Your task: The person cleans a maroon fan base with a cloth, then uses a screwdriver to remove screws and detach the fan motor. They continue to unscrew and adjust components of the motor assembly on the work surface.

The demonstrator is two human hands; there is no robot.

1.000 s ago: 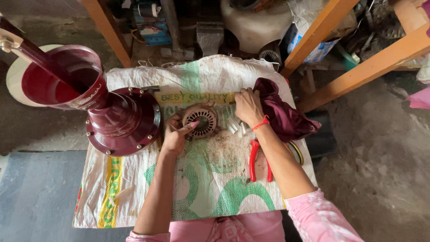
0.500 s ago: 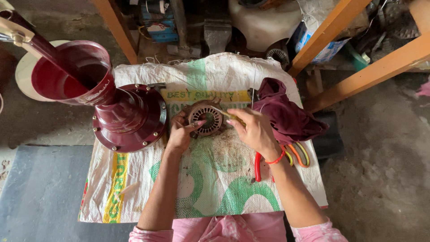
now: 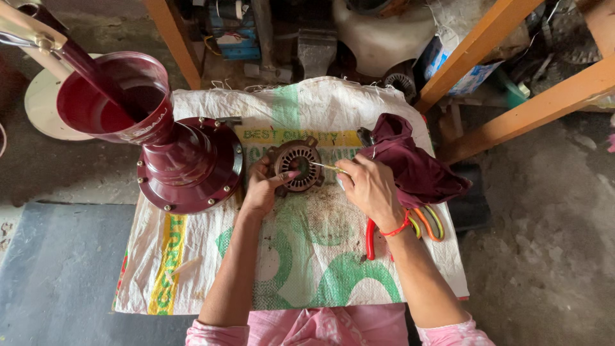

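A round, rusty slotted metal motor core (image 3: 297,164) lies on a white woven sack (image 3: 301,256) spread over a low table. My left hand (image 3: 263,186) grips its left rim, thumb across the front edge. My right hand (image 3: 368,187) pinches a thin yellowish strip (image 3: 328,167) whose tip points into the core's centre opening.
A maroon metal housing with a funnel-shaped top (image 3: 173,150) stands on the sack's left part. A maroon cloth (image 3: 416,163) lies to the right, with red-handled pliers (image 3: 370,238) and coloured handles (image 3: 430,223) beside it. Wooden beams (image 3: 506,115) and clutter stand behind.
My right hand left the maroon cloth, came over to the core and now holds the thin strip at its opening. My left hand stayed on the core.
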